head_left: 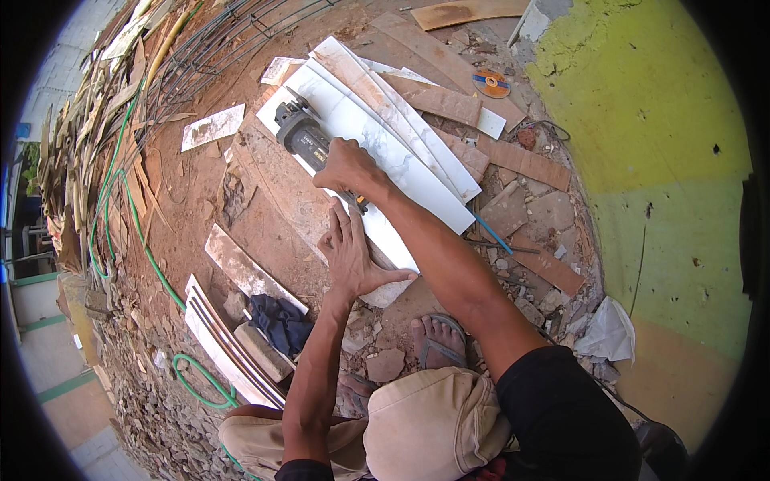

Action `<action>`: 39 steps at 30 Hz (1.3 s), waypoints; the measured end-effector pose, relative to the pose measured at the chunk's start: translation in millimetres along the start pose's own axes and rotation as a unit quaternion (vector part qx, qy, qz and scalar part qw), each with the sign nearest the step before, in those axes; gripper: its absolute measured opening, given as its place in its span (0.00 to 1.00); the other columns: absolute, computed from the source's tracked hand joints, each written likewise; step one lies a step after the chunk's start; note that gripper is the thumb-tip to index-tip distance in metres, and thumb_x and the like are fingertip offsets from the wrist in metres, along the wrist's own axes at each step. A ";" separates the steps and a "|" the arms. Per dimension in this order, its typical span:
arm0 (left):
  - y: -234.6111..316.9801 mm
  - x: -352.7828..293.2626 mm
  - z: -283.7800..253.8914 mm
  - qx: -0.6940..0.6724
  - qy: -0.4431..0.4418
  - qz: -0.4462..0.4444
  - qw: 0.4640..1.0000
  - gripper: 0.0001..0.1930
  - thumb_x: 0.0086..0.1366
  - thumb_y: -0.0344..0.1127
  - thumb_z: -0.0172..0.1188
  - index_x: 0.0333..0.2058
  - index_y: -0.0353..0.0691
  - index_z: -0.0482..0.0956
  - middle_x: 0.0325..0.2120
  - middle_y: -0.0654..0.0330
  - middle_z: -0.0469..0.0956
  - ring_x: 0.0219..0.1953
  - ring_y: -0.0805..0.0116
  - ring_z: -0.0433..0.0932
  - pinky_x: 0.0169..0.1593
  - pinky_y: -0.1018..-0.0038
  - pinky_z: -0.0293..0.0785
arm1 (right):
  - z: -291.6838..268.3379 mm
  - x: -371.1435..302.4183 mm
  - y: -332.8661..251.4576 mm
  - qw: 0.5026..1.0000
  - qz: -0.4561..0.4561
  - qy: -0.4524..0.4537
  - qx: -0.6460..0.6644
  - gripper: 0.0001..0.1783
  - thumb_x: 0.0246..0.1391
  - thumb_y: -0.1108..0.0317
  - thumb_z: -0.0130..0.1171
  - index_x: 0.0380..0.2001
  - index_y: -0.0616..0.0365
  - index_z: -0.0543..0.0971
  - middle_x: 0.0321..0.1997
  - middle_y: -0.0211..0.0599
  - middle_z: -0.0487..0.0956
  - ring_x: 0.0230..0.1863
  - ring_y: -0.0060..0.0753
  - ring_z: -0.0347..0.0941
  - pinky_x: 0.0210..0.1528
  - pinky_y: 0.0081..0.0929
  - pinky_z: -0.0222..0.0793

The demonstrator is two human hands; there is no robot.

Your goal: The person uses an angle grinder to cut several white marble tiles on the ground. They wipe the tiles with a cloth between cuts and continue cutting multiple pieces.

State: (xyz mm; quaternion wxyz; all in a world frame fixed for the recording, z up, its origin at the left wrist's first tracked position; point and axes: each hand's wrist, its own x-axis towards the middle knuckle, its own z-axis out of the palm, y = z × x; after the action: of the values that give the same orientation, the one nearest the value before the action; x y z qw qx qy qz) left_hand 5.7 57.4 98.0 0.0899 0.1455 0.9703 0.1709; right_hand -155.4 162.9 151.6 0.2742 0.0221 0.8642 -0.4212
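My right hand (350, 164) is wrapped round the body of a dark angle grinder (305, 136). The grinder's head and disc are at the far left part of a long white marble-look tile (413, 196); whether the disc touches it I cannot tell. My left hand (350, 260) rests at the tile's near left edge, fingers spread forward and thumb stretched right along the near end. Beneath the tile, a pale slab (389, 293) shows at the near end. More white tile strips (401, 128) lie beside it on the right, partly dusted with red dirt.
An orange cutting disc (491, 82) lies on tile scraps at the far right. A blue pen-like stick (492, 232) is near the tile. Dark cloth (279, 323) and stacked strips (228, 345) sit left. A green hose (148, 248), steel rebar (216, 40) and a yellow-green wall (650, 144) surround the area.
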 end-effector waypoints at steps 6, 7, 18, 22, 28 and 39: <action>2.1 -0.1 -5.1 0.004 -0.008 -0.004 1.000 0.91 0.21 0.90 0.66 0.71 0.18 0.46 0.73 0.22 0.36 0.78 0.36 0.35 0.67 0.43 0.45 | -0.3 -3.1 -4.2 1.000 0.006 0.007 -0.002 0.36 0.40 0.65 0.67 0.54 0.73 0.76 0.57 0.67 0.76 0.58 0.63 0.78 0.59 0.44 0.77; 2.9 0.0 -5.5 0.006 -0.009 -0.004 1.000 0.90 0.21 0.90 0.66 0.71 0.19 0.46 0.73 0.22 0.36 0.78 0.36 0.35 0.67 0.43 0.45 | -0.3 -3.1 -4.1 1.000 0.007 0.013 -0.003 0.35 0.40 0.65 0.67 0.54 0.73 0.76 0.57 0.67 0.77 0.58 0.62 0.78 0.59 0.43 0.78; 3.8 0.8 -5.0 0.003 -0.009 -0.006 1.000 0.90 0.21 0.90 0.67 0.71 0.19 0.46 0.72 0.21 0.36 0.78 0.35 0.35 0.67 0.44 0.46 | 4.5 2.7 1.1 0.999 -0.008 0.042 0.001 0.35 0.34 0.64 0.67 0.48 0.77 0.78 0.49 0.72 0.81 0.52 0.64 0.82 0.53 0.43 0.81; 2.4 0.7 -4.3 0.008 -0.011 -0.009 1.000 0.90 0.20 0.90 0.66 0.71 0.19 0.46 0.72 0.20 0.36 0.78 0.35 0.36 0.67 0.45 0.47 | 2.9 -0.1 -1.1 0.999 -0.009 0.047 0.002 0.35 0.34 0.64 0.67 0.48 0.77 0.78 0.48 0.72 0.82 0.51 0.64 0.83 0.53 0.43 0.81; 3.2 0.8 -4.8 0.009 -0.006 -0.006 1.000 0.90 0.21 0.90 0.66 0.71 0.19 0.47 0.72 0.21 0.37 0.78 0.35 0.36 0.67 0.45 0.47 | -1.6 -4.6 -3.9 1.000 0.005 0.023 0.004 0.32 0.39 0.66 0.67 0.50 0.73 0.79 0.52 0.66 0.81 0.55 0.63 0.81 0.56 0.42 0.80; 2.9 0.9 -4.6 0.004 -0.007 -0.001 1.000 0.89 0.21 0.90 0.66 0.70 0.18 0.48 0.72 0.20 0.37 0.78 0.34 0.35 0.67 0.44 0.46 | 1.3 -2.0 0.2 1.000 0.010 0.010 0.003 0.36 0.40 0.65 0.66 0.54 0.74 0.75 0.57 0.69 0.76 0.60 0.64 0.77 0.60 0.43 0.77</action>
State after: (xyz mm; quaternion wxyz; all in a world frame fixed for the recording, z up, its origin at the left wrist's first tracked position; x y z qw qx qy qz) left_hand 4.6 58.9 103.2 0.0959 0.1457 0.9706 0.1659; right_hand -153.0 162.4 151.8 0.2701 0.0358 0.8651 -0.4211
